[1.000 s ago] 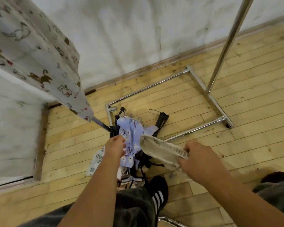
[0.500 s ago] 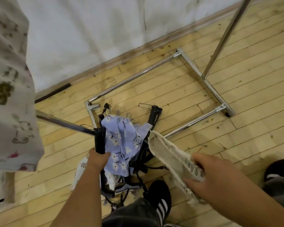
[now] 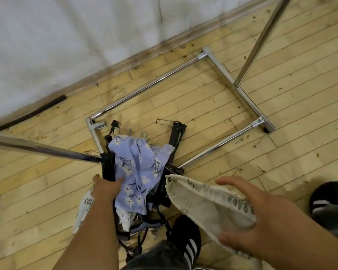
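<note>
Cream cloth (image 3: 203, 201) is up off the floor (image 3: 203, 106), caught in the right hand (image 3: 261, 217), thumb under, fingers curled over. Left hand (image 3: 105, 189) is down on the blue flowered cloth (image 3: 137, 172) atop the black hangers (image 3: 177, 133); its grip can't be made out.

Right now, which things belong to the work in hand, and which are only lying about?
In hand: cream cloth, held in the right hand; lilac flowered cloth and black hangers, at the left hand.
Lying about: chrome rack, untouched; black strip by the wall; black shoe.
</note>
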Action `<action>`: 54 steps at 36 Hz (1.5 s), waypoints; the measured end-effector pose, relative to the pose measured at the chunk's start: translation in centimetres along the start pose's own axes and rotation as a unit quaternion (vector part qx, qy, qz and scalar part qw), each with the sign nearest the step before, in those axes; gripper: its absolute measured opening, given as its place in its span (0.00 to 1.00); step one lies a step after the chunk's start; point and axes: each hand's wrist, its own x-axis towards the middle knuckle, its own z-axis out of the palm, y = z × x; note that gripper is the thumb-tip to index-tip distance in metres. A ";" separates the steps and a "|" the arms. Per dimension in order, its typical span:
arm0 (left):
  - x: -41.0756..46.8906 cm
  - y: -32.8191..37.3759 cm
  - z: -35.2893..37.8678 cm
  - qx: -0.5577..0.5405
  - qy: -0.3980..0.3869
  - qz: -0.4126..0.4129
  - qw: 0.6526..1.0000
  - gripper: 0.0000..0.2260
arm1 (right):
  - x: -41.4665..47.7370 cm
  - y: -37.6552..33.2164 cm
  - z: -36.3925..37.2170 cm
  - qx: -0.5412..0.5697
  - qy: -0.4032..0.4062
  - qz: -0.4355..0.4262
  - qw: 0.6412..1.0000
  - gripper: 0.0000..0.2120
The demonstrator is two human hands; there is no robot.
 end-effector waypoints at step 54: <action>-55.8 3.8 -8.7 -0.047 -0.157 0.582 0.797 0.24 | -22.2 9.4 -1.0 0.212 0.343 -0.169 0.899 0.17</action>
